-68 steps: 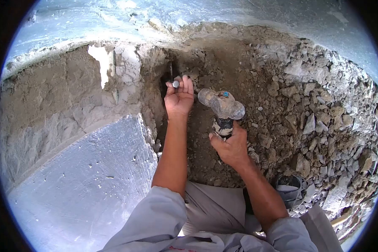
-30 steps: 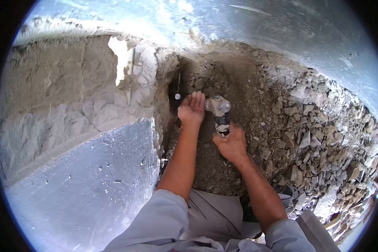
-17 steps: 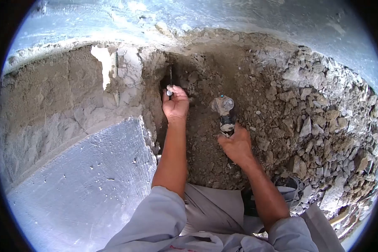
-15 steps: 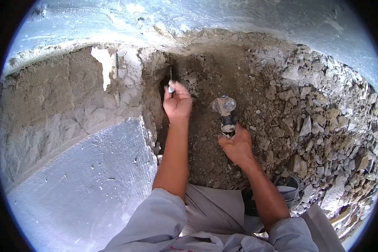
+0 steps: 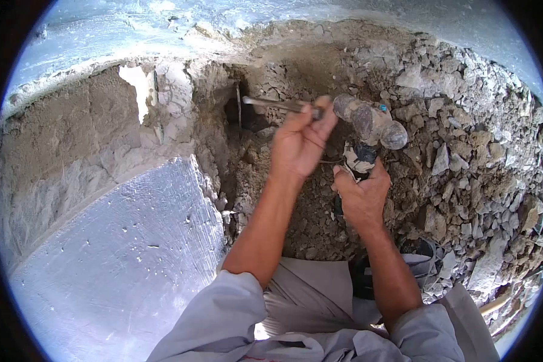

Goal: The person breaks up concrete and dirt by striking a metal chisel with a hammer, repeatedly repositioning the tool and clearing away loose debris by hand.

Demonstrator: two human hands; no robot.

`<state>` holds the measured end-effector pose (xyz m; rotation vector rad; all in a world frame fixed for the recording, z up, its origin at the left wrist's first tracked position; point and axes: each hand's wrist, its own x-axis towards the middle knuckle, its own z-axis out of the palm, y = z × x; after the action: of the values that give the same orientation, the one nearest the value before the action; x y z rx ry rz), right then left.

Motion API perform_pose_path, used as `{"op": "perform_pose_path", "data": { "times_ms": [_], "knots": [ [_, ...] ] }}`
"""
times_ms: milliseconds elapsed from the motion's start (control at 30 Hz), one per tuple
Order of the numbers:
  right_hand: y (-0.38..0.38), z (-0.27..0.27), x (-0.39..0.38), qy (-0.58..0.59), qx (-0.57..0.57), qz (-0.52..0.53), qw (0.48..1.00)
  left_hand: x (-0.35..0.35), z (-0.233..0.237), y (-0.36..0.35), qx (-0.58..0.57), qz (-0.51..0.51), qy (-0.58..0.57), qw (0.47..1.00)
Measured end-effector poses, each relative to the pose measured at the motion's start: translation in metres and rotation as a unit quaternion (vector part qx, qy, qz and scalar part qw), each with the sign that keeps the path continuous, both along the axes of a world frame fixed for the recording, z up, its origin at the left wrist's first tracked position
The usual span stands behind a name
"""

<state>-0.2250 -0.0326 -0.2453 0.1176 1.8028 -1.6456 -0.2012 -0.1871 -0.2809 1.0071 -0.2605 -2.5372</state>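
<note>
A slim metal chisel (image 5: 274, 104) is pinched in the fingers of my left hand (image 5: 297, 148). It lies nearly level in view, its thin end pointing left toward a dark hollow (image 5: 238, 108) in the broken wall. My right hand (image 5: 366, 196) grips a hammer (image 5: 368, 123) by its dark, tape-wrapped handle. The hammer's dusty head is close to the chisel's thick end, just right of my left fingertips. A thin upright rod (image 5: 239, 111) shows at the hollow.
Broken stones and rubble (image 5: 464, 169) are heaped on the right. A smooth grey slab (image 5: 120, 241) slopes at lower left, beside a rough mortar wall (image 5: 72, 133). A grey painted surface (image 5: 133, 30) spans the far side. My shoe (image 5: 416, 256) is at lower right.
My left hand has drawn the chisel away from the hollow and swung it from upright to nearly level, moving right. The hammer has moved up and right, closer to the camera.
</note>
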Motion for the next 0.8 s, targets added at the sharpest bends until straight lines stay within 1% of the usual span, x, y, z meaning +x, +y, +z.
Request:
{"op": "perform_pose_path", "data": {
  "times_ms": [33,67,167,200,300,333,433,467,567,667,800],
  "knots": [
    [0.0,0.002,-0.002,0.0,0.0,-0.006,1.0,-0.005,0.001,0.008,0.012,-0.019,0.022,1.0],
    [0.002,0.004,-0.005,0.001,0.0,-0.014,1.0,-0.008,0.003,0.009,0.031,-0.013,0.01,0.999],
    [0.006,0.004,-0.016,-0.017,-0.024,-0.016,0.999,0.004,-0.016,-0.008,0.035,0.055,-0.046,0.997],
    [0.006,0.002,-0.017,-0.02,-0.016,-0.009,1.0,0.016,-0.026,-0.017,0.029,0.034,-0.033,0.998],
    [0.005,-0.001,-0.018,-0.024,0.004,0.02,1.0,0.042,-0.054,-0.044,0.032,0.012,-0.019,0.999],
    [0.004,-0.001,-0.017,-0.019,0.009,0.033,0.999,0.044,-0.056,-0.052,0.025,0.009,-0.005,1.0],
    [0.001,-0.002,-0.012,-0.01,0.012,0.064,0.998,0.044,-0.054,-0.063,0.022,0.103,-0.116,0.988],
    [0.0,-0.001,-0.01,-0.009,0.012,0.072,0.997,0.047,-0.055,-0.067,0.037,0.117,-0.087,0.989],
    [-0.005,0.0,-0.007,-0.018,0.028,0.102,0.994,0.045,-0.058,-0.066,0.029,0.153,-0.111,0.982],
    [-0.007,-0.004,-0.003,-0.052,0.006,0.092,0.994,0.051,-0.071,-0.068,0.039,0.174,-0.091,0.98],
    [-0.007,-0.012,0.002,-0.048,0.002,0.09,0.995,0.057,-0.075,-0.075,0.014,0.154,-0.109,0.982]
  ]
}}
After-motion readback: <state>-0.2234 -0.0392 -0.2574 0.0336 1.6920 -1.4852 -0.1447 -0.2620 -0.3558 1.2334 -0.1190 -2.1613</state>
